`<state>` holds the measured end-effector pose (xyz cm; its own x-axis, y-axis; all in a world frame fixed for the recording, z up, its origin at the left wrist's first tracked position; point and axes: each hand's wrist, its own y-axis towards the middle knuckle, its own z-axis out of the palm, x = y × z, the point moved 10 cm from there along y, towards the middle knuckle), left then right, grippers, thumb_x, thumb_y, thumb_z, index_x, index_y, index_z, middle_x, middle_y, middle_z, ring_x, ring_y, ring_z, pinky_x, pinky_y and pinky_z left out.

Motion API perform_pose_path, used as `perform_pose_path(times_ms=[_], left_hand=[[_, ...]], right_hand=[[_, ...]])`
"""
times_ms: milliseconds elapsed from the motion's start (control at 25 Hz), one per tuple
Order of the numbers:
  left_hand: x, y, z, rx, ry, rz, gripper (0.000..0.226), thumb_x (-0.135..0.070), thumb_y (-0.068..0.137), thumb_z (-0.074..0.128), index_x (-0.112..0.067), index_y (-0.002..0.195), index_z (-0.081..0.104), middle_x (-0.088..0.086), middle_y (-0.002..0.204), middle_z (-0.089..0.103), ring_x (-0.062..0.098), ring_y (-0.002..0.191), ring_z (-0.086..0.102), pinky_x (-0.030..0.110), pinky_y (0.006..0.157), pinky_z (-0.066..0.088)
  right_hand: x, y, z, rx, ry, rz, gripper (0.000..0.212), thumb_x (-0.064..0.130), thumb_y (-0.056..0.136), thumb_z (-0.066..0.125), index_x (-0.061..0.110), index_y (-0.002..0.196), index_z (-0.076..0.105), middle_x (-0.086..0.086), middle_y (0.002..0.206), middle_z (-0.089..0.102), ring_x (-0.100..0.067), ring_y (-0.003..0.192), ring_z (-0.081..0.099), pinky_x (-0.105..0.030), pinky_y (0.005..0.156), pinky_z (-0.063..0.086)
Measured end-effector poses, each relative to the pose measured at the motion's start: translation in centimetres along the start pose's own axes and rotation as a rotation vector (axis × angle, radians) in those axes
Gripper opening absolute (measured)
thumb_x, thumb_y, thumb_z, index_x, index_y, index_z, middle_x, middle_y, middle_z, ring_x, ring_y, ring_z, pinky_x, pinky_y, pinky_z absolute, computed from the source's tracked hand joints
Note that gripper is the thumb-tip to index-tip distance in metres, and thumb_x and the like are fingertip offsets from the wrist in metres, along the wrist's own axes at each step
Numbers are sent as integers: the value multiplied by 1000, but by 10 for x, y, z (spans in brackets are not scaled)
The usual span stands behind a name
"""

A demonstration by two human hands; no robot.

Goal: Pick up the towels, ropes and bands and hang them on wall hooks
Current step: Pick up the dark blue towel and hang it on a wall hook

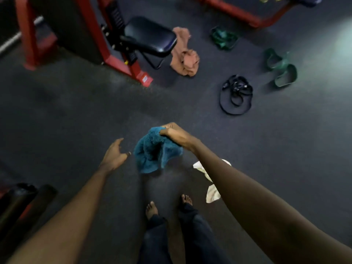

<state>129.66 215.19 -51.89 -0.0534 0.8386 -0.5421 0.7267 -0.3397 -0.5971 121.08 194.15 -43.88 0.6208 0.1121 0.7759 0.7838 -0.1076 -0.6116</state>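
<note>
Barely started: right hand (174, 135) pinches the teal towel (152, 153), left hand (114, 156) hangs released beside it; peach towel (183, 54), cream cloth (211, 191), black rope (236, 94), green bands (282, 69) lie on the floor (76, 111); no hooks visible.

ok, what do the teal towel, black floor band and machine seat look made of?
Teal towel: fluffy terry or microfibre, matt; shaggy pile, limp folds.
Black band: likely rubber or webbing; thin strip in loose coils, too blurred to settle.
Seat: padded vinyl-like cover; smooth, slight sheen.

Dark floor (76, 115) — on it peach towel (184, 62), green bands (224, 40), black rope (237, 86), cream towel (212, 194).
</note>
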Motion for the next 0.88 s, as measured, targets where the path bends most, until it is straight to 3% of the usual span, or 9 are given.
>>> perform_pose_path(times_ms=[160,280,440,640,720,800,880], left_hand=[[-114,-30,-24,-33,53,139,74,-17,87,70,-18,151,32,15,149,42,28,133,45,42,106,42],[-199,-49,-31,-68,71,238,73,-14,86,70,-15,150,34,16,148,42,28,133,46,40,104,42],[-305,-57,-29,-99,98,338,71,-14,85,72,-15,147,39,17,142,49,29,129,50,37,102,41],[-433,-42,-18,-96,123,507,72,-11,82,74,-11,146,41,16,141,51,29,125,53,38,99,44],[-491,-33,-9,-95,141,585,68,-11,84,72,-12,145,41,13,141,51,29,125,53,37,96,44],[-548,-15,-1,-74,162,643,65,-11,84,70,-15,143,43,12,139,53,29,123,54,36,94,45],[-606,13,5,-44,179,703,66,-11,83,71,-17,143,43,13,139,53,27,123,54,37,99,47]], right_hand=[[35,-83,-98,-178,90,-84,46,4,86,51,25,47,40,13,45,41,-3,40,35,-22,43,29],[44,-141,-177,-331,176,-135,41,5,89,51,23,57,34,3,53,37,-10,47,32,-26,47,26],[53,-197,-285,-514,289,-240,18,9,91,50,11,74,54,-11,73,51,-21,68,47,-32,61,39],[68,-236,-416,-741,378,-305,26,17,95,47,-2,93,64,-17,89,67,-30,80,61,-40,72,49],[70,-249,-470,-869,414,-317,25,19,94,47,12,92,71,-13,94,72,-32,86,68,-43,78,55],[70,-261,-521,-1000,549,-336,23,16,94,49,18,83,69,-11,88,72,-30,82,69,-44,77,57],[70,-273,-570,-1134,686,-334,20,12,93,53,12,76,64,-10,77,65,-25,67,63,-37,66,55]])
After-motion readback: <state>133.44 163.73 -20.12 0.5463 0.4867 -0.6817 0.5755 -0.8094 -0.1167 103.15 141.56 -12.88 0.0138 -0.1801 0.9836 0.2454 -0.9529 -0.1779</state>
